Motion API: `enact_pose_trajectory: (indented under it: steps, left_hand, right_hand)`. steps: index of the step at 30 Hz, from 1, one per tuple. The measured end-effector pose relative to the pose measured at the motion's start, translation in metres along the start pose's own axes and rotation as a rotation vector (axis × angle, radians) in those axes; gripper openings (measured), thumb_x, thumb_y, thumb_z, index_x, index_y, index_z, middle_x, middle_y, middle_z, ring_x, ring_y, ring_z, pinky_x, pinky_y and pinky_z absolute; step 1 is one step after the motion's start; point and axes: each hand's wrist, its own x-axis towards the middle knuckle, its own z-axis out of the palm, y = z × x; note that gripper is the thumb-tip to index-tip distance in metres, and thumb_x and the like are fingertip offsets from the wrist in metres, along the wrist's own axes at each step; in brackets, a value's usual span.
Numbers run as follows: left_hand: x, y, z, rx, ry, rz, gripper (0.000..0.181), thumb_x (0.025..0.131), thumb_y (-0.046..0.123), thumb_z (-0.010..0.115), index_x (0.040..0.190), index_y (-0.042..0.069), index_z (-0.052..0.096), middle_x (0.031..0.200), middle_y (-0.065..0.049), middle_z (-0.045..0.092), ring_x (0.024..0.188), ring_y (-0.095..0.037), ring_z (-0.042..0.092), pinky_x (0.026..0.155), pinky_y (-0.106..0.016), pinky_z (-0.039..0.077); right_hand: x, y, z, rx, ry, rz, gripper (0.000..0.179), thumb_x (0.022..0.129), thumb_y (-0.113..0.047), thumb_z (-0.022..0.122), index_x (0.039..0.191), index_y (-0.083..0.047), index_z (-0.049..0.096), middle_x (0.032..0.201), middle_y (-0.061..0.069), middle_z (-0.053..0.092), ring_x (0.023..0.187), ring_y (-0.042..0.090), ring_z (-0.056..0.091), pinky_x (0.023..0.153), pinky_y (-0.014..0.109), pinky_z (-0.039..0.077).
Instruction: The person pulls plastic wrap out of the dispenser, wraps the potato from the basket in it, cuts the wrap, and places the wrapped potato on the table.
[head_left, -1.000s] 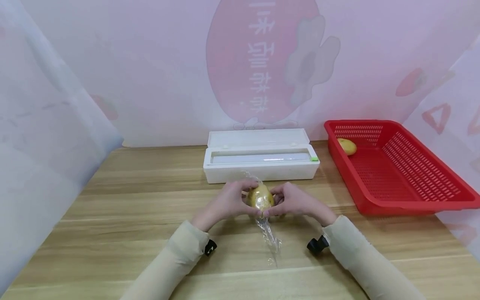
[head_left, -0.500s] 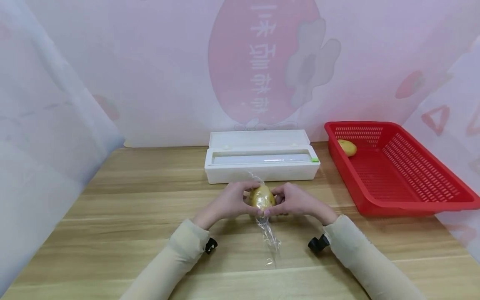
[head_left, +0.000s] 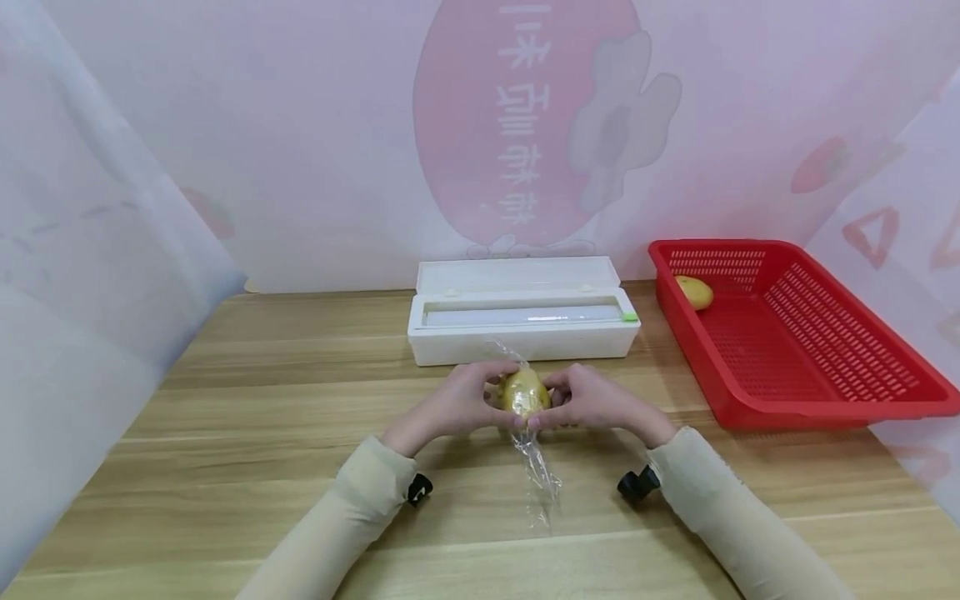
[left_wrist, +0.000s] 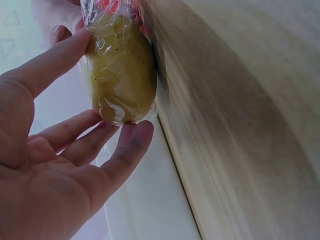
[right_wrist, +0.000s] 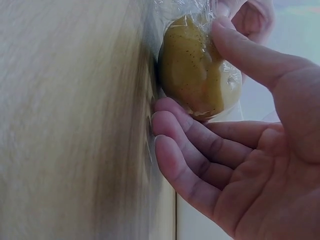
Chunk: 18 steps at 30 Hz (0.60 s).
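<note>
A yellow potato (head_left: 524, 393) wrapped in clear cling film stands between both hands, close over the wooden table. My left hand (head_left: 467, 400) holds its left side, thumb at the near end and fingers curved round the far side. On the opposite side my right hand (head_left: 592, 402) grips it the same way, the two thumbs almost meeting. A twisted tail of cling film (head_left: 537, 468) trails toward the front, and a shorter one sticks out at the back. In the left wrist view the film lies tight and shiny over the potato (left_wrist: 122, 70).
Behind the hands stands a white cling film box (head_left: 525, 343), lid up, with a roll inside and a green slider (head_left: 629, 317) on its edge. To the right is a red plastic basket (head_left: 825, 410) holding another potato (head_left: 694, 293). A printed cloth hangs behind the table (head_left: 247, 417).
Both hands keep their hold on the wrapped potato with hardly any movement. The loose end of the film tail shifts slightly.
</note>
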Motion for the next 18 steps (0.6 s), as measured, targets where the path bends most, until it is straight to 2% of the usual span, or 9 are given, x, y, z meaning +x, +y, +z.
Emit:
enact_pose_trajectory:
  steps: [13, 18]
  left_hand:
    - [0.0005, -0.0033, 0.0004, -0.03, 0.001, 0.022, 0.077, 0.074, 0.019, 0.088, 0.14, 0.002, 0.051, 0.132, -0.013, 0.057, 0.112, -0.032, 0.058, 0.088, -0.038, 0.052]
    - [0.0011, -0.0072, -0.0033, -0.008, -0.008, 0.008, 0.079, 0.072, 0.022, 0.089, 0.14, 0.005, 0.052, 0.132, -0.012, 0.058, 0.112, -0.031, 0.059, 0.088, -0.039, 0.052]
  right_hand:
    - [-0.0015, 0.0012, -0.001, 0.002, -0.003, -0.011, 0.034, 0.08, -0.044, 0.081, 0.097, -0.017, 0.069, 0.07, 0.002, 0.06, 0.059, 0.01, 0.047, 0.051, 0.025, 0.038]
    - [-0.0011, 0.0053, -0.0034, 0.081, -0.051, -0.046, 0.03, 0.086, -0.036, 0.077, 0.106, -0.015, 0.07, 0.074, 0.005, 0.066, 0.061, 0.016, 0.054, 0.052, 0.026, 0.043]
